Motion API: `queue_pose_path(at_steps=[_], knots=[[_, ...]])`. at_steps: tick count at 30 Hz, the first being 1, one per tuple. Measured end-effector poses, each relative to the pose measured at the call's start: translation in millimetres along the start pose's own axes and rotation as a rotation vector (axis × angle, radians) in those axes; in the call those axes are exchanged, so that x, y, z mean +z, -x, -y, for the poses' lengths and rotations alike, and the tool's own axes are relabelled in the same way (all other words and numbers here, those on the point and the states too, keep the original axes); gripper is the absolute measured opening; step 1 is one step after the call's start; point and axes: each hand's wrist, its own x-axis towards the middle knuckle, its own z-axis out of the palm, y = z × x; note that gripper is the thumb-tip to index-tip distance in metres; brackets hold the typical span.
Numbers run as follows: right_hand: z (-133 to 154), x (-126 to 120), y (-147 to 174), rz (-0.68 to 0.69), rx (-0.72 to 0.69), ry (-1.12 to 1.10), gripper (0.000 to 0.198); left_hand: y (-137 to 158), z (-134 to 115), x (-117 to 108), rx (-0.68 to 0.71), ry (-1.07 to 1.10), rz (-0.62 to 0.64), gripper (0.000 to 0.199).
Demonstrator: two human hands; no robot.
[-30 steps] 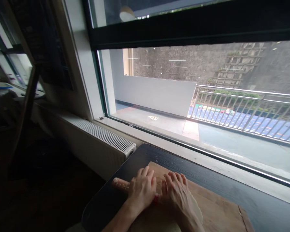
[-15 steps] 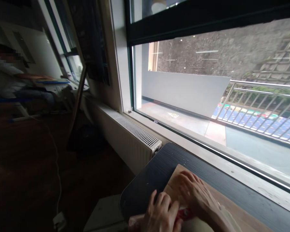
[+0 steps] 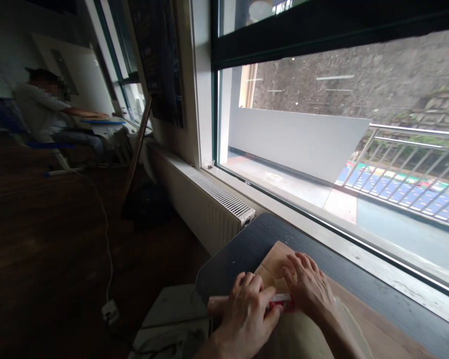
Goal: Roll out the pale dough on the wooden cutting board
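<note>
A rolling pin (image 3: 216, 304) lies crosswise under my two hands, its pale wooden end sticking out at the left and a red and white label (image 3: 282, 302) showing between them. My left hand (image 3: 248, 310) grips its left part, with fingers curved over and the thumb beside the label. Over the right part rests my right hand (image 3: 310, 285), its fingers arched forward and the palm on the pin. Beneath the hands a pale, thin sheet of dough (image 3: 297, 338) spreads over a wooden board (image 3: 275, 257). The pin's right end is hidden by my right hand.
The board rests on a dark table (image 3: 243, 254) with a rounded corner. A white radiator (image 3: 205, 209) and a window sill (image 3: 307, 219) run alongside. Left on the floor lie a white cable (image 3: 104, 219) and power strip (image 3: 111, 311). Another person (image 3: 45, 109) sits far left.
The camera view has shifted left and sharpened. Both hands remain on the rolling pin, with more of the label and of the pin's left end showing now.
</note>
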Motion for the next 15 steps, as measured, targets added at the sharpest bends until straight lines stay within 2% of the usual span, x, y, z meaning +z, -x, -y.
queue_pose_path(at_steps=[3, 5, 12, 15], knots=[[-2, -2, 19, -0.044, 0.011, 0.019, 0.04, 3, -3, 1, 0.003, 0.027, 0.012, 0.013], [1, -4, 16, -0.065, 0.014, 0.009, 0.039, 1, -2, 0, 0.012, 0.025, 0.007, 0.015], [17, -3, -46, -0.011, -0.003, -0.083, 0.034, -15, 4, -11, 0.028, -0.023, 0.004, 0.03], [20, -2, -52, -0.005, -0.003, -0.1, 0.03, -17, 4, -11, 0.03, -0.021, 0.014, 0.032]])
